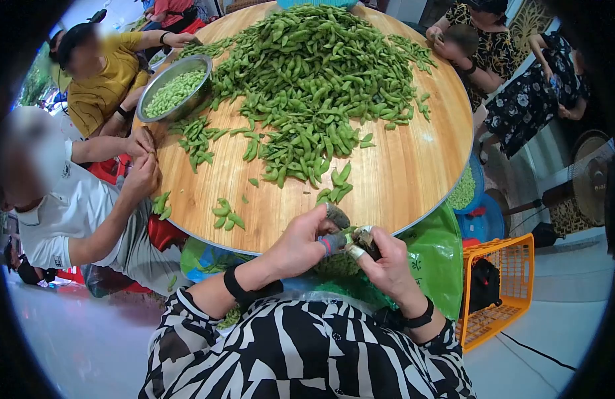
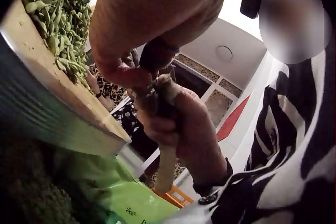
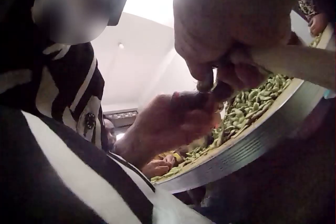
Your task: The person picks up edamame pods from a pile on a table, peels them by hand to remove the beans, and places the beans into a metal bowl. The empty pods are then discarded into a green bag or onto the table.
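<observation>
We can't see most of the edamame pod (image 1: pixel 349 235); left hand (image 1: pixel 301 241) and right hand (image 1: pixel 387 263) cover it. We get the blue container (image 1: pixel 315 2) cropped by the head view's top edge, and the white-shirted person's head (image 1: pixel 27 156) blurred.

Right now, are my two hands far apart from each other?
No, your left hand and right hand meet at a green pod.

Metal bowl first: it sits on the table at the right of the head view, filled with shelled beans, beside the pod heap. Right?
Not the right: the head view shows the metal bowl at the left of the table. It holds shelled beans, beside the pod heap.
</observation>
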`<state>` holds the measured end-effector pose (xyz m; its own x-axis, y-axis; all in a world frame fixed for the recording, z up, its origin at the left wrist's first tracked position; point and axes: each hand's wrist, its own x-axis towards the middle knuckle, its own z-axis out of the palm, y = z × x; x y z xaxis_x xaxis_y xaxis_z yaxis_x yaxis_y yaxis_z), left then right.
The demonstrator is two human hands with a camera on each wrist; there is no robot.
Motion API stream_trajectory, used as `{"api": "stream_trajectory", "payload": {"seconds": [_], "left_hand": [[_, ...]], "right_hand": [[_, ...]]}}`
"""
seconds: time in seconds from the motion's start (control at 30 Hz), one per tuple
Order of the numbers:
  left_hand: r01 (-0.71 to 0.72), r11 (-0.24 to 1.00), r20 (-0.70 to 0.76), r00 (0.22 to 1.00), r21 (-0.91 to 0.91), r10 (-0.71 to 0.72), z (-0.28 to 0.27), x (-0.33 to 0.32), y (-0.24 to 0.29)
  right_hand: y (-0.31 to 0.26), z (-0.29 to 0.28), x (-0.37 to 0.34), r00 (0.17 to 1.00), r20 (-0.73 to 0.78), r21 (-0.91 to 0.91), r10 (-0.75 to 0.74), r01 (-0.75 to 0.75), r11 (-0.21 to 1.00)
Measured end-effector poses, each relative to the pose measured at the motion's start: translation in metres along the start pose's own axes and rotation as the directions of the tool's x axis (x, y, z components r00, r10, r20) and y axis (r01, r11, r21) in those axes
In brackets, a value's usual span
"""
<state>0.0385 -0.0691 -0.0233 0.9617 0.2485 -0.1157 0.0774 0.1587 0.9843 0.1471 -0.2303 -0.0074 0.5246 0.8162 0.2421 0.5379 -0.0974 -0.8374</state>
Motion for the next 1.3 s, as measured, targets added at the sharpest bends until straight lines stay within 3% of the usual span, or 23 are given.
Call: {"api": "stream_trajectory", "payload": {"seconds": [0.1,0.2,0.23,0.27,0.3,0.33,0.37,0.4,0.47,0.57,0.8,0.93,1.03,1.1,1.13,1.17,1.2,1.27,1.3], "left_hand": [[-0.045,0.998,0.069,0.996,-0.037,0.047,-0.001,-0.004,0.000],[0.033,0.999,-0.006,0.999,-0.031,-0.033,-0.001,-0.003,0.003],[0.061,0.997,0.000,0.998,-0.050,-0.061,0.001,-0.003,0.011],[0.042,0.995,-0.024,0.999,-0.090,-0.044,0.004,-0.002,0.009],[0.130,0.984,-0.029,0.991,-0.120,-0.134,0.004,-0.003,0.012],[0.197,0.961,-0.038,0.977,-0.195,-0.208,0.008,-0.003,0.024],[0.190,0.962,-0.033,0.979,-0.195,-0.200,0.007,-0.003,0.021],[0.180,0.966,-0.005,0.983,-0.187,-0.184,0.010,-0.003,0.021],[0.155,0.973,-0.048,0.985,-0.169,-0.165,0.011,-0.006,0.021],[0.152,0.971,0.016,0.988,-0.184,-0.151,0.007,-0.008,0.016],[0.201,0.962,0.027,0.979,-0.186,-0.200,0.007,-0.013,0.013],[0.210,0.962,0.054,0.978,-0.177,-0.203,0.000,-0.016,0.014],[0.177,0.981,-0.012,0.984,-0.079,-0.179,-0.009,-0.029,0.028],[0.126,0.983,-0.020,0.992,0.132,-0.124,-0.027,-0.049,0.046],[0.134,0.945,0.031,0.988,0.297,-0.150,-0.040,-0.062,0.061],[0.047,0.758,0.143,0.973,0.651,-0.183,-0.062,-0.072,0.073],[-0.086,0.462,0.238,0.929,0.883,-0.282,-0.079,-0.084,0.082],[-0.049,0.195,0.132,0.888,0.980,-0.441,-0.092,-0.102,0.089],[-0.055,0.135,0.115,0.863,0.989,-0.492,-0.099,-0.104,0.089]], "right_hand": [[0.008,0.009,-0.003,0.993,0.057,0.150,0.102,-0.109,0.983],[0.003,0.001,0.001,0.961,0.166,0.345,0.221,-0.267,0.900],[0.019,0.008,-0.002,0.985,0.097,0.335,0.142,-0.167,0.928],[0.019,0.007,-0.002,0.975,0.138,0.376,0.176,-0.216,0.901],[0.021,0.009,-0.001,0.985,0.117,0.421,0.125,-0.164,0.892],[0.022,0.008,-0.001,0.974,0.168,0.451,0.152,-0.212,0.867],[0.010,-0.002,0.002,0.926,0.290,0.472,0.242,-0.358,0.805],[0.018,0.001,0.000,0.961,0.227,0.457,0.160,-0.250,0.853],[0.017,-0.002,0.000,0.975,0.196,0.432,0.105,-0.181,0.883],[0.019,-0.003,-0.002,0.981,0.192,0.319,0.032,-0.093,0.943],[0.019,-0.006,0.000,0.950,0.303,0.276,0.070,-0.158,0.948],[0.019,0.000,-0.001,0.959,0.282,0.373,0.032,-0.141,0.917],[0.016,-0.003,-0.002,0.947,0.316,0.299,-0.057,-0.042,0.953],[0.020,-0.005,-0.009,0.916,0.382,0.176,-0.122,0.057,0.983],[0.024,-0.006,-0.012,0.899,0.408,0.200,-0.159,0.082,0.976],[0.024,-0.011,-0.013,0.866,0.472,0.148,-0.165,0.106,0.983],[0.017,-0.017,-0.013,0.858,0.493,0.147,-0.146,0.084,0.986],[0.009,-0.022,-0.013,0.876,0.479,0.094,-0.050,0.006,0.996],[0.006,-0.021,-0.012,0.908,0.419,0.156,-0.023,-0.047,0.987]]}}
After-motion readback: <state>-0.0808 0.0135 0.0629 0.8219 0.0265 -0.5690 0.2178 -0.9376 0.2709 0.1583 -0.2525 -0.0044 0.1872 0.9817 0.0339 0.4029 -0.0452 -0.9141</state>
